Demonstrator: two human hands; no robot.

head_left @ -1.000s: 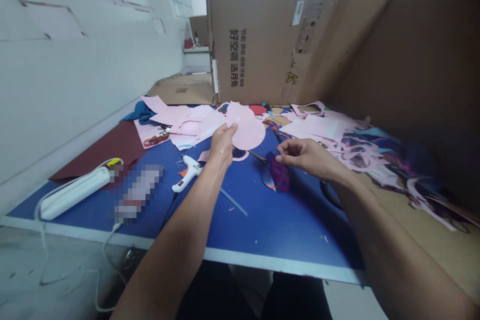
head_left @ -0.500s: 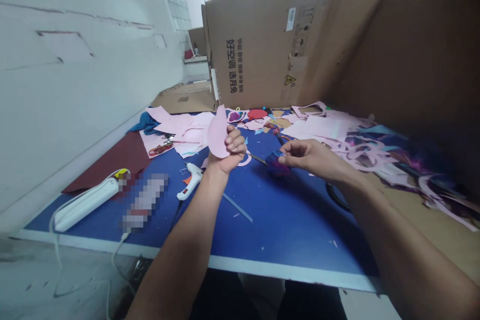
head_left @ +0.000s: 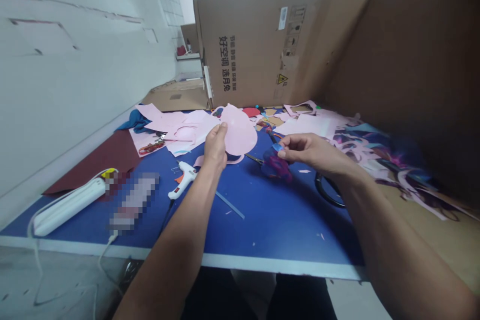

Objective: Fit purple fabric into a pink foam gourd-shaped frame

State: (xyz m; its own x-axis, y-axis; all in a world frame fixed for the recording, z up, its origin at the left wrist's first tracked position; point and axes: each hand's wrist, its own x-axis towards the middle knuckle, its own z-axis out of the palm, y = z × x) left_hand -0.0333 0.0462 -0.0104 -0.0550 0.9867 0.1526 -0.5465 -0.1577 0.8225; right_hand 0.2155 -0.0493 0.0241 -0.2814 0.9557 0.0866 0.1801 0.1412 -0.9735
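Observation:
Between the thumb and fingers of my left hand (head_left: pixel 216 146) is a rounded pink paper cutout (head_left: pixel 239 130), its flat face turned toward me above the table. My right hand (head_left: pixel 305 152) pinches the top edge of a purple and blue patterned piece (head_left: pixel 276 164), thin like film or fabric, which hangs down from the fingertips. Behind that piece lies a pair of scissors (head_left: pixel 253 159), its blades pointing left and partly covered. The black scissor handle (head_left: pixel 327 195) shows under my right wrist.
Left of my left forearm lies a white glue gun (head_left: pixel 182 180), near a white power strip (head_left: pixel 71 207) with cords. Pink paper scraps (head_left: pixel 318 125) spread along the back and right of the blue table (head_left: pixel 270 230). A large cardboard box (head_left: pixel 255 50) stands behind.
My left hand turned the pink cutout edge-on, then back to face me. The purple piece in my right hand swung and crumpled slightly. The camera view shifted a little.

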